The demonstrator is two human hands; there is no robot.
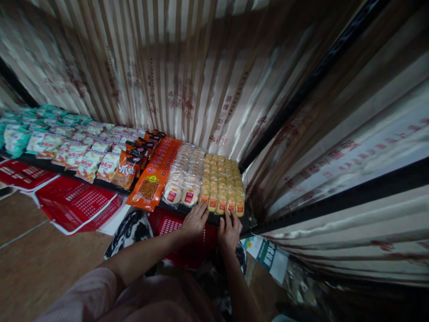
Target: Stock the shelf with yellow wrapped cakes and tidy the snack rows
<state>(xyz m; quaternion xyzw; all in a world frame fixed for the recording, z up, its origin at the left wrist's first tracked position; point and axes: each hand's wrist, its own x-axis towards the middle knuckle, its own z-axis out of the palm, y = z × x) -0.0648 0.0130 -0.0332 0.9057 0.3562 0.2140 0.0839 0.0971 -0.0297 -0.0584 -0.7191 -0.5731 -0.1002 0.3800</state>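
Left hand (pixel 195 221) and right hand (pixel 229 230) rest at the front of yellow packets (pixel 223 183), beside 2 rows of white packets (pixel 190 183) on a black shelf (pixel 213 218).

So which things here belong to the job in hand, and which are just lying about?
Seemingly in the job:
yellow packs, at the left hand and right hand
black shelf under them

Seemingly lying about:
red basket
orange bag
teal bags

On the black shelf (pixel 213 218), we see green bags (pixel 16 139), white bags (pixel 89 163), orange packets (pixel 160 166), white round cakes (pixel 188 172) and small yellow cakes (pixel 223 182), side by side.
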